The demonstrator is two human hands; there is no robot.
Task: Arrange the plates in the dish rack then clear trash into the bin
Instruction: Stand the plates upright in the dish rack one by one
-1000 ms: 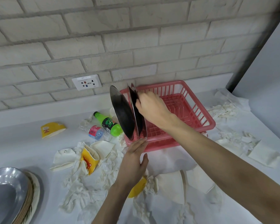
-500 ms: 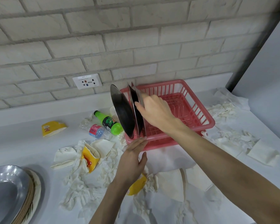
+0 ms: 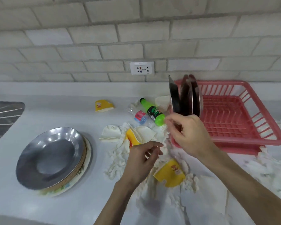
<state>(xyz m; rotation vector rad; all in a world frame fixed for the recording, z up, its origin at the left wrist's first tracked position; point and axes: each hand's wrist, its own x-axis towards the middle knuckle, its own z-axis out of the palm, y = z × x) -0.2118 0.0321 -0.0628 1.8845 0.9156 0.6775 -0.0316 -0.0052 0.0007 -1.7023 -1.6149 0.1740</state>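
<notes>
A red dish rack [image 3: 243, 111] stands at the right of the counter. Three steel plates [image 3: 185, 96] stand on edge in its left end. On the left lies a stack of plates [image 3: 52, 156] with a steel one on top. My right hand [image 3: 188, 135] hovers in front of the rack's left corner, fingers loosely curled, holding nothing. Lower and to the left, my left hand [image 3: 141, 161] floats over the crumpled tissues [image 3: 118, 156], relaxed and empty. A green bottle [image 3: 152, 112], a crushed clear bottle [image 3: 139, 116] and yellow paper cups [image 3: 169, 173] lie among the trash.
A wall socket [image 3: 142, 68] sits on the brick wall behind. More crumpled tissue [image 3: 266, 172] covers the counter at the right. Another yellow cup [image 3: 103, 106] lies apart toward the back. A dark ribbed surface [image 3: 2, 116] is at the far left edge.
My right hand let go of the plates in the rack and drew back toward me. My left hand left the rack's front edge. The view swung left, showing the plate stack fully.
</notes>
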